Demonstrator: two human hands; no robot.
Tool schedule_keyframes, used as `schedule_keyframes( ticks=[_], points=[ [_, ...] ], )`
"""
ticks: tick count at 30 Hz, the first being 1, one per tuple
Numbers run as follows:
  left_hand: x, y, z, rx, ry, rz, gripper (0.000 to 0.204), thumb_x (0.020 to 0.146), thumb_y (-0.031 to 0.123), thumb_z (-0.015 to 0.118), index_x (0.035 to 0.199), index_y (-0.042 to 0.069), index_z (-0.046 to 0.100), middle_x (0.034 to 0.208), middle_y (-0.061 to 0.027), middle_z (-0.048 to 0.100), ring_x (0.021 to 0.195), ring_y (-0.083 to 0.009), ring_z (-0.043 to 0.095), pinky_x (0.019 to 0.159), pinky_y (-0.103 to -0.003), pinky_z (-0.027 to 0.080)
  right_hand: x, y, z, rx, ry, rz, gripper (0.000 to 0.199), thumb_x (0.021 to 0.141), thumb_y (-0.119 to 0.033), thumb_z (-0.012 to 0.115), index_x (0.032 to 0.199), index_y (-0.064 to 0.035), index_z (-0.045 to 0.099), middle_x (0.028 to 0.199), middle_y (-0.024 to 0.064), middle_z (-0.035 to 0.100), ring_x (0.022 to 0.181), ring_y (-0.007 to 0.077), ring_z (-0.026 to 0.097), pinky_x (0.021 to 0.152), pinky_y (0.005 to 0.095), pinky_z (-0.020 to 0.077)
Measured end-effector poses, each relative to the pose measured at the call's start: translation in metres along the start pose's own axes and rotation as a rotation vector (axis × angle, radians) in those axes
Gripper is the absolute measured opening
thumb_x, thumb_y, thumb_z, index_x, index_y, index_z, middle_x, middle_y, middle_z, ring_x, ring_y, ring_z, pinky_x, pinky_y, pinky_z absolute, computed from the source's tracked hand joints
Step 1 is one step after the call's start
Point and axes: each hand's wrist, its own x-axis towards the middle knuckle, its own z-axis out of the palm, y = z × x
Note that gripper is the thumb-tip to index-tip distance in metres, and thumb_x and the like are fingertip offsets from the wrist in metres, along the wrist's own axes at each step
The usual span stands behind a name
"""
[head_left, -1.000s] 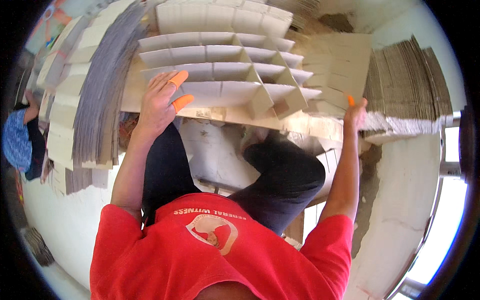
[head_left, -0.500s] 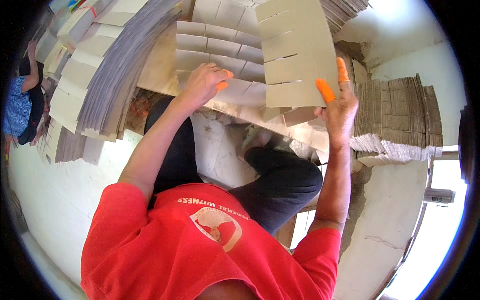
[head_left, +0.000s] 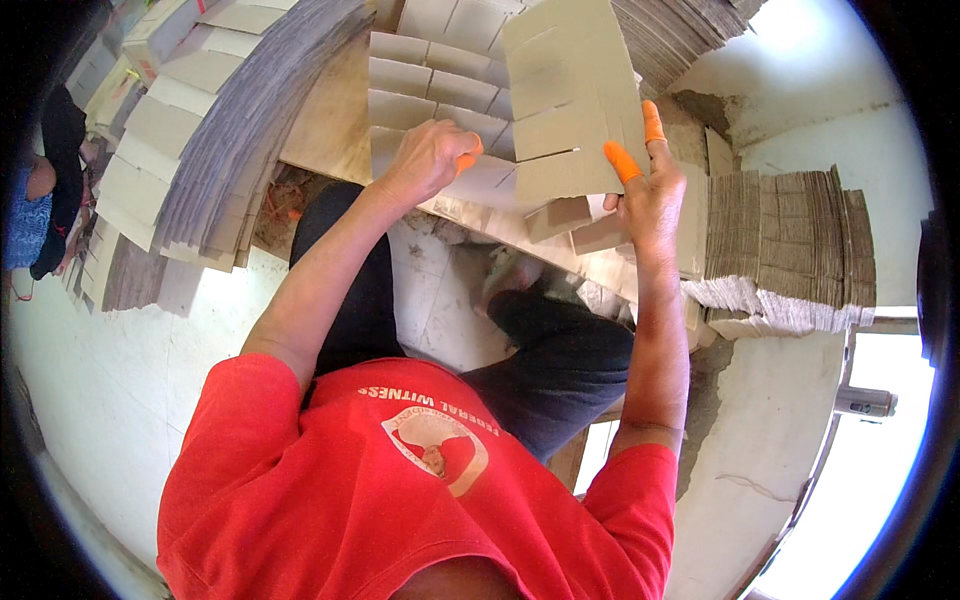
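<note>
My right hand (head_left: 653, 197) holds a slotted cardboard sheet (head_left: 562, 95) by its right edge, tilted over the work board. Orange finger covers sit on two of its fingers. My left hand (head_left: 432, 160) is closed, its orange-covered fingers curled over a set of slotted cardboard pieces (head_left: 400, 112). What those fingers pinch, if anything, is hidden. The pieces lie in overlapping rows on a wooden board (head_left: 330, 125), partly covered by the raised sheet. Smaller cardboard flaps (head_left: 558, 217) stick out below the sheet near the board's front edge.
A long fanned stack of cardboard (head_left: 250, 125) stands on the left. Another tall stack (head_left: 800, 235) is at the right, beside the wall, and more cardboard (head_left: 680, 35) lies at the far right. Part of another person (head_left: 35, 215) shows at the left edge.
My right hand and the sheet have shifted left and slightly up. My left hand has moved a little to the right over the cardboard rows. The whole view has shifted slightly too.
</note>
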Motion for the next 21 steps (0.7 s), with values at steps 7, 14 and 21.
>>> schedule_keyframes(
  ticks=[7, 14, 21],
  points=[
    [0.004, -0.001, 0.003, -0.019, 0.027, 0.011, 0.011, 0.071, 0.007, 0.070, 0.081, 0.007, 0.064, 0.075, -0.0111, 0.060, 0.075, -0.0310, 0.060, 0.065, -0.041, 0.047, 0.011, 0.013, 0.007, -0.029, -0.200, 0.048, 0.059, 0.081, 0.013, 0.049, 0.137, -0.0024, 0.040, 0.124, 0.0222, 0.055, 0.050, 0.0135, 0.058, 0.040, 0.0276, 0.0444],
    [0.008, -0.002, 0.002, -0.030, 0.014, -0.025, 0.011, 0.071, 0.007, 0.070, 0.081, 0.007, 0.065, 0.076, -0.0111, 0.060, 0.075, -0.0311, 0.060, 0.066, -0.041, 0.047, 0.021, 0.022, 0.031, -0.012, -0.317, -0.011, 0.058, 0.082, 0.008, 0.057, 0.137, -0.0029, 0.041, 0.098, 0.0118, 0.065, 0.044, 0.0092, 0.051, 0.036, 0.0224, 0.0381],
    [0.012, -0.006, 0.008, -0.011, 0.025, -0.018, 0.012, 0.070, 0.007, 0.071, 0.082, 0.007, 0.066, 0.078, -0.0118, 0.062, 0.075, -0.0315, 0.060, 0.067, -0.041, 0.048, 0.024, 0.031, 0.046, -0.161, -0.427, -0.027, 0.059, 0.077, 0.019, 0.044, 0.134, 0.0063, 0.036, 0.141, 0.0187, 0.040, 0.075, 0.0196, 0.068, 0.040, 0.0265, 0.0442]
  ],
)
